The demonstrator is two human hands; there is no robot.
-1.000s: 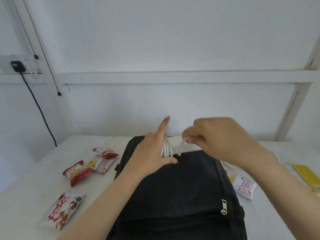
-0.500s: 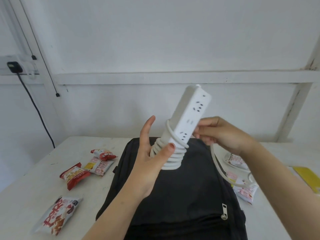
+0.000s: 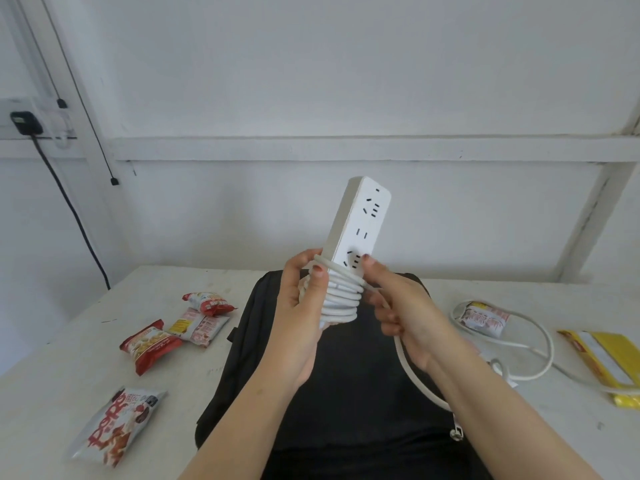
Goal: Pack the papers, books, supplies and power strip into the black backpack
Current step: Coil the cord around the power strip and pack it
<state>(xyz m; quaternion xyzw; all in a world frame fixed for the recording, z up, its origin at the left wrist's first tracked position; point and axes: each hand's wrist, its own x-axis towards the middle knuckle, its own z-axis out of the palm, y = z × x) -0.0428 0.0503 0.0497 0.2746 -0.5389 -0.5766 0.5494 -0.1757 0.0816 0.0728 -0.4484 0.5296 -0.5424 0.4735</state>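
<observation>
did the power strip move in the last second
Yes, upward: the power strip rose from low by the backpack to stand before the wall.

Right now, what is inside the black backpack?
Nothing inside is visible. The black backpack shows only its outer fabric and a zipper pull; its contents, if any, are covered.

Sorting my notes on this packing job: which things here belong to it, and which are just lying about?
Belong: power strip, held up by left hand; cord, partly wound round it, in right hand; black backpack.
Lying about: snack packets on the left, another packet on the right, yellow packet, wall plug. The snacks might count as supplies.
</observation>
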